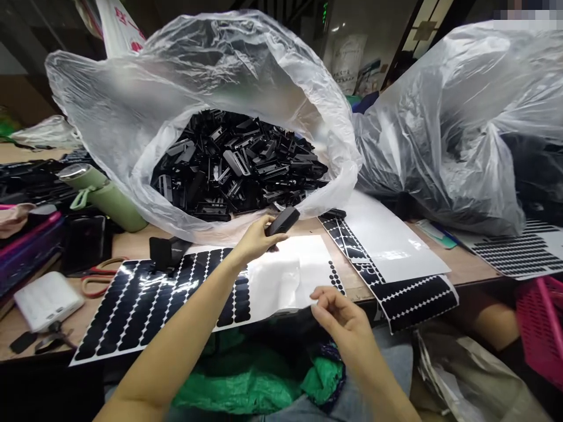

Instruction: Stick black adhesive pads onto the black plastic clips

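My left hand (257, 239) grips a black plastic part (284, 221) with a ribbed side, holding it above the sticker sheet and just in front of the open plastic bag. My right hand (338, 316) is at the front edge of the sheet, thumb and forefinger pinched together; whatever is between them is too small to make out. Under both hands lies the sheet of black stickers (149, 305), its right part bare white backing with several small round black dots (336, 278). Many similar black parts (237, 164) fill the clear plastic bag (325, 99).
At left are a green bottle (109, 199), red-handled scissors (99, 278), a white box-shaped device (48, 300) and a black clip-like part (165, 252). More sticker sheets (417, 299) and a second plastic bag (444, 140) stand right. A pink basket (541, 328) is beyond the table edge.
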Tool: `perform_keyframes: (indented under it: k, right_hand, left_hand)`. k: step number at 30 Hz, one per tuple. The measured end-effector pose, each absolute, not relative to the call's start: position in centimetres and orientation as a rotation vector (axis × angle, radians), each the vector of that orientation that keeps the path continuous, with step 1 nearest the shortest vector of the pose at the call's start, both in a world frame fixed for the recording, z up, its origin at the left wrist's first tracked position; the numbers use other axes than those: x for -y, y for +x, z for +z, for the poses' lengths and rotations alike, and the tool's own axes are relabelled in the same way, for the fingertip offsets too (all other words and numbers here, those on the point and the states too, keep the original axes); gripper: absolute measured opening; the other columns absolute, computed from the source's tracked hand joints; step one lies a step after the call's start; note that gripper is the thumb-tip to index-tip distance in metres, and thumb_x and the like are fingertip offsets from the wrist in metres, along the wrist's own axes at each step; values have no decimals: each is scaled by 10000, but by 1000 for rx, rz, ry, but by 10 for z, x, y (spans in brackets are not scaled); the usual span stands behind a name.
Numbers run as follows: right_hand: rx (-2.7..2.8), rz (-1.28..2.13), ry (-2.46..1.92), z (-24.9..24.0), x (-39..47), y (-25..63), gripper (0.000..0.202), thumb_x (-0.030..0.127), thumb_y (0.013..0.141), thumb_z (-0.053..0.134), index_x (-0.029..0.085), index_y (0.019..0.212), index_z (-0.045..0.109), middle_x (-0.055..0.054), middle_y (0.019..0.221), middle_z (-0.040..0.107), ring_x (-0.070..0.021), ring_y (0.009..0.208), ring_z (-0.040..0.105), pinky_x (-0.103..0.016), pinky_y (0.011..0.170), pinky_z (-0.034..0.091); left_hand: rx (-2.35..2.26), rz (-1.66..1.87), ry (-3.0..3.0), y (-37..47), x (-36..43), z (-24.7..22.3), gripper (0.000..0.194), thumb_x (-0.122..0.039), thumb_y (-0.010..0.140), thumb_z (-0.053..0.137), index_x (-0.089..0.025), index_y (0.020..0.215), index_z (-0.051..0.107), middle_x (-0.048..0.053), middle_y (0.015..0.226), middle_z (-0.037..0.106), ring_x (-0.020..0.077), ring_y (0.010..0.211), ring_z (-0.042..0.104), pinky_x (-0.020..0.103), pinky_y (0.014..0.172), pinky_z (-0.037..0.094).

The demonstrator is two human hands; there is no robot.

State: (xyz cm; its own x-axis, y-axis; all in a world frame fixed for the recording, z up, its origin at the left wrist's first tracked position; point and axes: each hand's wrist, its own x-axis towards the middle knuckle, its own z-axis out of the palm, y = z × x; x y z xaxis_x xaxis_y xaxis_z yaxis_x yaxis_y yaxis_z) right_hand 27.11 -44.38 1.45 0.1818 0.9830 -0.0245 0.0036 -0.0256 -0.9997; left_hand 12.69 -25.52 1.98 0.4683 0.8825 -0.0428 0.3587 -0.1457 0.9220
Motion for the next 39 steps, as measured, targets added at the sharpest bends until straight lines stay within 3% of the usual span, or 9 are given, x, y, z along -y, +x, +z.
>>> perform_keyframes:
  k: [3,7,12,25,39]
  right_hand:
    - [1062,1040,-1289,28,431,259,221,355,754,574,174,651,502,-48,1006,503,-103,690,483,-228,604,390]
    - [1121,1047,-1292,29,425,240,196,353,761,560,175,684,531,-63,1150,461,-109,710,499,-250,609,404]
    - [1167,1049,-1363,18,431,227,210,361,763,557,168,680,551,-86,1223,434,-154,825,521,-280,676,419]
    - [1097,1040,-1455,11,442,222,217,376,749,564,163,706,569,-91,1220,451,-118,671,516,-269,566,405]
    - [1093,968,-1452,3,446,225,197,354,756,560,163,706,562,-98,1208,453,-183,880,528,-303,724,427]
  left_hand:
    - [-832,476,1323,110,294,31,351,-475,778,489,-161,934,494,68,808,619,141,556,594,227,442,426]
    - [-756,390,982,102,329,27,200,-332,724,598,-144,726,526,-12,606,541,72,483,514,170,437,373]
    - [-912,366,732,102,345,17,174,-272,706,580,-115,778,597,12,638,570,100,544,529,202,493,401]
    - [-968,314,636,104,357,14,153,-260,654,585,-112,685,602,8,581,585,99,495,514,211,470,388]
    - [-957,297,636,111,361,12,145,-269,639,570,-124,635,564,-13,540,536,84,469,479,200,452,366]
